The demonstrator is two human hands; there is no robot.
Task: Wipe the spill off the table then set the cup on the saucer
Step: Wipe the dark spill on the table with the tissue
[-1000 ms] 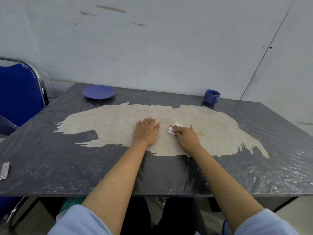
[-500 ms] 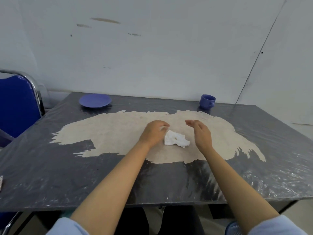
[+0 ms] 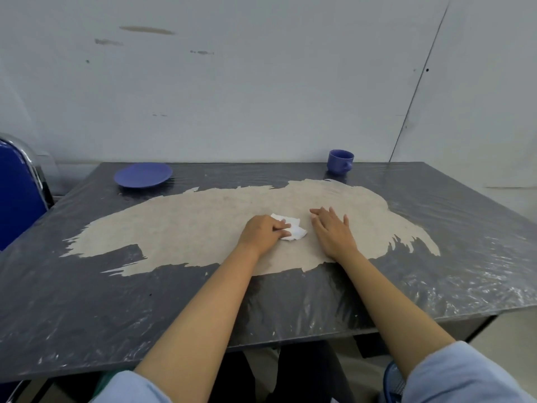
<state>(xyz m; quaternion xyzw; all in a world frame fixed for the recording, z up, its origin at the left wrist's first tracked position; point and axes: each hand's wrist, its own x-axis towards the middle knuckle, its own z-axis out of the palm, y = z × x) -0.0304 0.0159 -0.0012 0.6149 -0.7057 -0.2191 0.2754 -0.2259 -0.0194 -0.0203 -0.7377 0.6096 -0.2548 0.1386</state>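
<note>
Head view: dark worktop (image 3: 87, 315) w/ clear plastic film over it, big pale beige patch (image 3: 186, 228) across the middle. Left hand (image 3: 261, 234) lay on the patch near centre, its fingers (image 3: 280, 226) curled onto a crumpled white tissue (image 3: 295, 228), pinning it to the surface; tissue poked out past the fingertips toward the right. Right hand (image 3: 331, 231) rested flat on the patch just beside the tissue, not touching it, fingers straight and slightly spread, holding nothing. Blue saucer (image 3: 143, 175) sat at the far-left part of the worktop, close to the back edge, just beyond the patch. Blue cup (image 3: 340, 162) stood upright at the far right-centre, near the wall (image 3: 261, 82), handle facing right, well apart from the saucer. Spill itself: couldn't tell any wet spot from the patch & film glare. Both forearms bare, light blue sleeves (image 3: 465, 373) at the bottom edge. Blue chair (image 3: 17, 193) w/ chrome frame stood at the left, beside the worktop. Wall grey-white w/ a few scuff marks.
</note>
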